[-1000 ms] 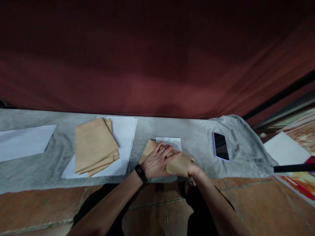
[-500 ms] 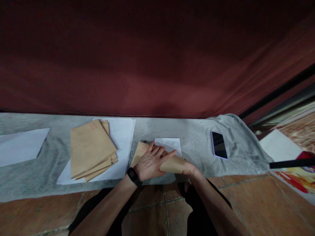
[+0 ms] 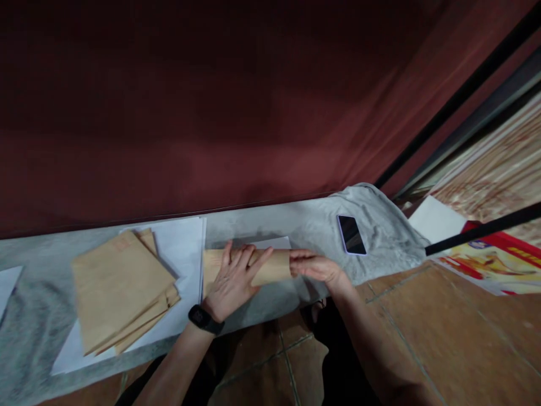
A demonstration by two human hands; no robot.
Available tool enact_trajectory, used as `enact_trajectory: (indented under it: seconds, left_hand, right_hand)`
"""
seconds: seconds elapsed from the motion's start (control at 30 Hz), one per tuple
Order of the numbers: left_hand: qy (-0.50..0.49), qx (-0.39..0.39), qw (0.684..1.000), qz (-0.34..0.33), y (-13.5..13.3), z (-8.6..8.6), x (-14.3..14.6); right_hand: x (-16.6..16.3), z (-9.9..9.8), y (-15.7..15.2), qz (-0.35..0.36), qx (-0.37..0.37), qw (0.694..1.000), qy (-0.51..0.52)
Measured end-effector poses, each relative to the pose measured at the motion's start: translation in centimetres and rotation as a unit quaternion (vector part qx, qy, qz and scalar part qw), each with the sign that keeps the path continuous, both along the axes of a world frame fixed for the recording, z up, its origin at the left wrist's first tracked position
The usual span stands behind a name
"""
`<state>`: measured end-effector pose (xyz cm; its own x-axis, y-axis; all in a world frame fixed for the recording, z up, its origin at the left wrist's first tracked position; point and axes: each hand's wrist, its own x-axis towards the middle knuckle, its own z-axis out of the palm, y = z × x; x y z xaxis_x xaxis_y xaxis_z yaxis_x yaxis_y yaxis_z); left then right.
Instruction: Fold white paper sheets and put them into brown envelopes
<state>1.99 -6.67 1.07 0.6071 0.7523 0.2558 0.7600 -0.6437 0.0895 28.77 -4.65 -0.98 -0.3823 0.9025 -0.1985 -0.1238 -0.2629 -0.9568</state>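
Note:
A brown paper envelope lies crosswise in front of me on the grey cloth. My left hand, wearing a black band on its wrist, rests palm down on the envelope with its fingers spread. At the envelope's right end is my right hand, fingers stretched out and close together, their tips at the envelope's edge. Whether those tips reach inside cannot be made out. Behind the envelope, part of a white paper shows; the rest is covered.
Several brown envelopes lie fanned on white sheets to the left, with another white sheet at the far left. A phone lies on the grey cloth to the right. A dark red curtain hangs behind.
My right hand has drawn back to the right, out of the envelope that covered it up to the wrist. My left hand stays flat on the envelope. The view has turned to the right.

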Motion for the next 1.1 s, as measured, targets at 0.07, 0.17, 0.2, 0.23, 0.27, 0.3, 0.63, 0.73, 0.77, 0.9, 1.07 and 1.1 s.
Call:
enact_trajectory:
  seconds: [0.07, 0.17, 0.2, 0.23, 0.27, 0.3, 0.63, 0.73, 0.77, 0.9, 1.07, 1.1]
  left_hand:
    - [-0.011, 0.031, 0.998, 0.05, 0.5, 0.4, -1.1]
    - [-0.02, 0.052, 0.991, 0.12, 1.3, 0.5, -2.4]
    - [-0.017, 0.048, 0.99, 0.13, 1.5, 0.4, -2.7]
    - [-0.012, 0.038, 0.991, 0.132, 1.8, 0.1, -2.9]
    - [-0.006, 0.025, 0.991, 0.129, 2.0, -0.1, -3.0]
    - [-0.001, 0.01, 0.992, 0.125, 2.2, -0.4, -3.1]
    - [-0.001, -0.065, 0.988, 0.142, 3.1, -1.7, -4.9]
    - [-0.004, -0.059, 0.987, 0.149, 3.0, -1.6, -5.1]
    - [-0.005, -0.057, 0.987, 0.147, 3.0, -1.5, -5.0]
    - [-0.013, -0.053, 0.989, 0.141, 3.0, -1.7, -4.3]
    - [-0.018, -0.071, 0.987, 0.144, 3.3, -2.4, -3.8]
    - [-0.019, -0.076, 0.986, 0.148, 3.4, -2.5, -3.8]
  right_hand:
    - [0.9, 0.2, 0.9, -0.053, 0.009, 0.998, -0.033]
    - [0.4, -0.6, 1.6, -0.187, 0.041, 0.947, -0.26]
    - [-0.2, -1.1, 1.5, -0.194, 0.052, 0.91, -0.362]
    - [-1.1, -1.6, 1.3, -0.183, 0.066, 0.87, -0.453]
    - [-2.0, -2.1, 1.0, -0.164, 0.078, 0.836, -0.517]
    - [-2.9, -2.4, 0.7, -0.152, 0.084, 0.805, -0.567]
    - [-4.8, -2.1, 0.1, -0.109, 0.075, 0.758, -0.639]
    - [-4.0, -2.9, 0.8, -0.152, 0.075, 0.83, -0.531]
    - [-3.4, -3.1, 1.1, -0.172, 0.066, 0.861, -0.474]
    - [-0.1, -2.8, 2.7, -0.234, 0.041, 0.912, -0.334]
    - [1.9, -1.6, 3.1, -0.317, 0.088, 0.939, -0.103]
    - [1.8, -1.6, 2.9, -0.306, 0.092, 0.945, -0.069]
